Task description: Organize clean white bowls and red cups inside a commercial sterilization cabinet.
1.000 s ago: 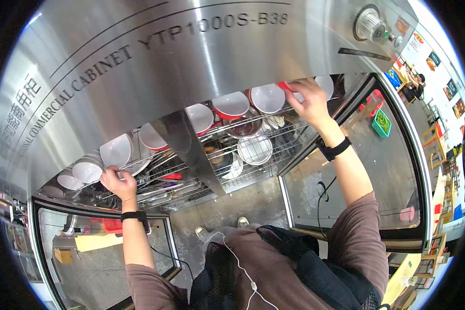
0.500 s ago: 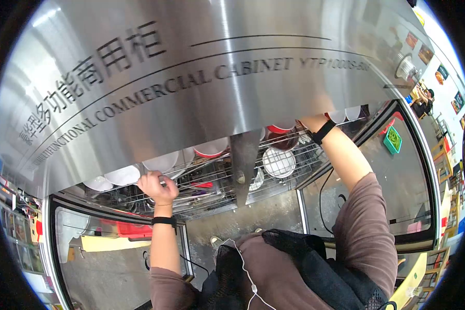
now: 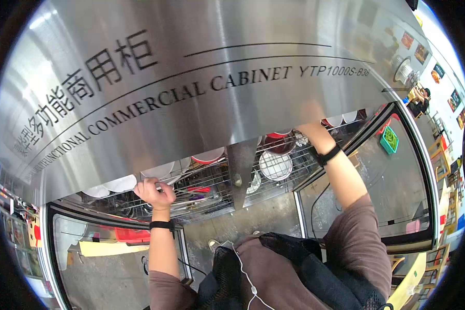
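Brushed steel cabinet front (image 3: 206,67) is hiding most of the right hand (image 3: 309,129), so its grip cannot be told. The left hand (image 3: 152,192), arm raised, is curling fingers around the wire rack (image 3: 201,188) beside round white bowls (image 3: 120,183).

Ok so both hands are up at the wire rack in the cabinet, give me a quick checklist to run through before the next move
1. Left hand has a grip on the wire rack: ok, fingers are curled over its front edge.
2. Right hand in sight: not ok, only the wrist with its black band shows; the hand is hidden behind the steel panel.
3. What the right hand holds: cannot tell.
4. White bowls sit steady on the rack: ok, none looks tipped out.
5. Glass doors stand open clear of the arms: ok.
6. Head clear of the panel: cannot tell, it fills the upper view.
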`<action>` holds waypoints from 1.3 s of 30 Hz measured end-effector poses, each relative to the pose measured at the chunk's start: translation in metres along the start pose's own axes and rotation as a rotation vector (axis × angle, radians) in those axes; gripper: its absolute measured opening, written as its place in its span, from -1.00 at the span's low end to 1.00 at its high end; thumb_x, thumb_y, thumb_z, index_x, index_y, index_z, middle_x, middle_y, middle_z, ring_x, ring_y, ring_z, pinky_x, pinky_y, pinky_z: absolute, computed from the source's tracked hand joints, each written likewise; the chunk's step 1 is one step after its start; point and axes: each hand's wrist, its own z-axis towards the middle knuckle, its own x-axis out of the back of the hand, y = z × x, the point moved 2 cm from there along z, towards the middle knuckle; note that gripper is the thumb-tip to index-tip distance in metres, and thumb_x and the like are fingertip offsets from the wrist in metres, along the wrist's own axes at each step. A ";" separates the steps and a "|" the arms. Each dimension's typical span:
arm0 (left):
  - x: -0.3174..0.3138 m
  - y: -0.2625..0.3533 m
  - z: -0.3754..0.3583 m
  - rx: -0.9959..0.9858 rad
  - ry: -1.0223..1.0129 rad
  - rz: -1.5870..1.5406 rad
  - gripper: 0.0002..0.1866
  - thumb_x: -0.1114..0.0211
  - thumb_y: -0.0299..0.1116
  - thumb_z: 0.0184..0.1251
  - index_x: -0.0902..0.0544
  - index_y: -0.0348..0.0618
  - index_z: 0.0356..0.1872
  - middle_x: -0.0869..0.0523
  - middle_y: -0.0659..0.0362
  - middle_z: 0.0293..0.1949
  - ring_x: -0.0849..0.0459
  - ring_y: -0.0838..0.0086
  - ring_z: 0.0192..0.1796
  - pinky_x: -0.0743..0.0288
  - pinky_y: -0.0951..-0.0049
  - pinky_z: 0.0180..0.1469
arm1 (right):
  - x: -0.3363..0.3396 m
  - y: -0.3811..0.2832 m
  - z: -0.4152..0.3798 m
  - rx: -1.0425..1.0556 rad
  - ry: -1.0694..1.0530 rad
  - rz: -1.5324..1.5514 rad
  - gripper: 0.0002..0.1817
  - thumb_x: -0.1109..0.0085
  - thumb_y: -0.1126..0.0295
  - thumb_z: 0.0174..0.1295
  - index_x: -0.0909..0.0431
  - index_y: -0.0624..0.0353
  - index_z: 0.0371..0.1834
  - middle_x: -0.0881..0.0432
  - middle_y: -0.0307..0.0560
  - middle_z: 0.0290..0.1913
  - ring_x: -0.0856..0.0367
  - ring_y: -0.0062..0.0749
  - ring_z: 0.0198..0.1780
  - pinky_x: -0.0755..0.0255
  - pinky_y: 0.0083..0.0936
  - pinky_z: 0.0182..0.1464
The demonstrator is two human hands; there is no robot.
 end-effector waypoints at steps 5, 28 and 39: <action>0.001 0.003 -0.001 0.033 -0.011 0.035 -0.86 -0.25 -0.41 0.01 -0.54 -0.12 -0.36 -0.58 0.10 -0.38 -0.48 0.11 -0.31 -0.26 0.14 -0.07 | 0.024 -0.001 -0.048 -0.058 0.064 0.104 -0.72 -0.48 0.20 0.13 -0.73 0.19 -0.29 -0.76 0.07 -0.23 -0.75 0.08 -0.12 -0.63 -0.06 -0.07; 0.012 0.019 0.007 0.150 -0.098 0.044 -0.80 -0.26 -0.46 -0.02 -0.55 -0.15 -0.30 -0.57 0.05 -0.33 -0.50 0.04 -0.22 -0.33 0.07 -0.01 | 0.080 -0.004 -0.065 0.083 0.109 0.473 -0.84 -0.40 0.46 0.28 -0.72 0.26 -0.12 -0.78 0.11 -0.14 -0.78 0.02 -0.15 -0.63 -0.19 -0.11; 0.014 0.012 0.008 0.090 -0.105 -0.026 -0.79 -0.26 -0.46 -0.03 -0.56 -0.16 -0.28 -0.56 0.08 -0.38 -0.49 0.09 -0.26 -0.28 0.11 -0.05 | 0.028 -0.046 -0.059 0.083 0.036 0.463 -0.83 -0.41 0.39 0.26 -0.73 0.18 -0.13 -0.77 0.10 -0.15 -0.75 0.10 -0.10 -0.63 -0.11 -0.05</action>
